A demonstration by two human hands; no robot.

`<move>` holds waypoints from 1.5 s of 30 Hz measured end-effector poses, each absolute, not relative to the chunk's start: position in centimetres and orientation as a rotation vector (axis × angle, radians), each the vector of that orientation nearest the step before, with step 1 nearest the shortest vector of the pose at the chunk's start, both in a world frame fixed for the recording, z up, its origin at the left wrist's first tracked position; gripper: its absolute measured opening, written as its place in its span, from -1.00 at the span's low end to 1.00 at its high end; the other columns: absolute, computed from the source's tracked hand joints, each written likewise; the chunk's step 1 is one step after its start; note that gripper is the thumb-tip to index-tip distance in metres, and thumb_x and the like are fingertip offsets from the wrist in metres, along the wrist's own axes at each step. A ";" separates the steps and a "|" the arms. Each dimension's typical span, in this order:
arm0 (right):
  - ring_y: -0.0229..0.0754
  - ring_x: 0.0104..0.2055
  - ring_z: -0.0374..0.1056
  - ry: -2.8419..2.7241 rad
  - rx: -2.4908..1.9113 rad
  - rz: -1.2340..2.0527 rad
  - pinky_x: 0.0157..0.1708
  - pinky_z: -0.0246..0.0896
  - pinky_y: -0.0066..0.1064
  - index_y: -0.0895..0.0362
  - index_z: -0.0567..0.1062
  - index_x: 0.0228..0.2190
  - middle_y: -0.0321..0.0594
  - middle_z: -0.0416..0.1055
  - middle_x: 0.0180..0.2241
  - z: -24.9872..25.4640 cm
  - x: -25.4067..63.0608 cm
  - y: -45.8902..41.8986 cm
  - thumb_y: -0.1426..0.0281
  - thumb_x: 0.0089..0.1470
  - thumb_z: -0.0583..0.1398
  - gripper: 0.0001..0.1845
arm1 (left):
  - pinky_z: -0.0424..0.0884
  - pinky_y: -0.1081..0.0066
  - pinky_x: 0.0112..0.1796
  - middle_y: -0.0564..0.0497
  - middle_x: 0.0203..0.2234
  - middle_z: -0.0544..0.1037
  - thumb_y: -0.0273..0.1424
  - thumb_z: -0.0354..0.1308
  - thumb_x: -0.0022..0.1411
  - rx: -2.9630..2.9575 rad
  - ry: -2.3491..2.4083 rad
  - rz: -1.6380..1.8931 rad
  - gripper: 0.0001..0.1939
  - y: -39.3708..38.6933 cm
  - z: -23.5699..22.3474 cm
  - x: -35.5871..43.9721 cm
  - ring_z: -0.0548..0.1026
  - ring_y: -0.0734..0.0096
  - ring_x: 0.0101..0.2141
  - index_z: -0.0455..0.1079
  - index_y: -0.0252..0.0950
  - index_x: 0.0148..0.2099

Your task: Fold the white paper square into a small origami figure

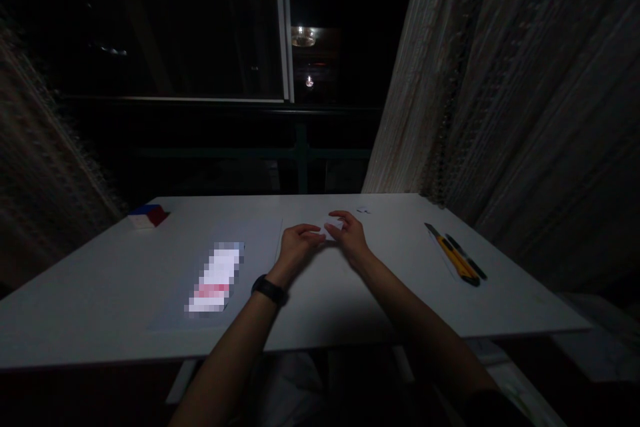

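Handling is incomplete: the half-closed right hand (353, 237) pinches a small white paper piece (333, 221), and the loosely curled left hand (296, 245) adjoins it, grip indeterminate.

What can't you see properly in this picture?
All in the head view:
- Shape of the white thing at the right hand: fingers cover part, and it's dim.
- Whether the left hand touches it: too dark.
- What the bright patch shows: blurry squares hide it.
- What the bits on the table are: too small.
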State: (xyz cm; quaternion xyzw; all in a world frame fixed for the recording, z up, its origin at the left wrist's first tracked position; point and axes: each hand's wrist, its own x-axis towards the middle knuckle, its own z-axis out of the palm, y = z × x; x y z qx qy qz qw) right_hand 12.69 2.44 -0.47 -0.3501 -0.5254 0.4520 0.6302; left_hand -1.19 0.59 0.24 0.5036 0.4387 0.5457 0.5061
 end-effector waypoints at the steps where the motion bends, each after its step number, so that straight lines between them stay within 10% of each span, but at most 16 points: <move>1: -0.30 -0.52 0.27 -1.222 -0.806 1.065 -0.49 0.18 -0.45 0.14 0.38 -0.31 -0.35 0.36 -0.54 -0.5 12.7 2.5 0.29 -0.37 0.34 -0.52 | 0.33 0.43 -0.49 -0.07 -0.62 0.51 -0.41 0.35 -0.29 1.214 1.052 1.316 -0.63 0.6 0.3 -1.2 0.44 0.42 -0.58 0.44 -0.46 -0.34; 23: -0.35 -0.65 0.19 -1.128 -0.960 1.149 -0.65 0.10 -0.49 0.21 0.42 -0.68 -0.34 0.32 -0.70 -0.7 12.8 2.7 0.22 -0.51 0.39 -0.63 | 0.34 0.45 -0.49 -0.06 -0.59 0.54 -0.35 0.33 -0.22 1.401 1.124 1.369 -0.67 1.0 0.1 -1.6 0.46 0.41 -0.56 0.48 -0.41 -0.33; 45: -0.27 -0.62 0.35 -1.237 -0.963 1.381 -0.57 0.29 -0.45 0.27 0.51 -0.57 -0.20 0.45 -0.64 -0.1 13.7 2.6 0.29 -0.46 0.40 -0.64 | 0.25 0.51 -0.57 -0.02 -0.68 0.47 -0.21 0.31 -0.18 1.312 1.190 1.433 -0.68 1.0 0.6 -1.9 0.36 0.51 -0.65 0.46 -0.41 -0.50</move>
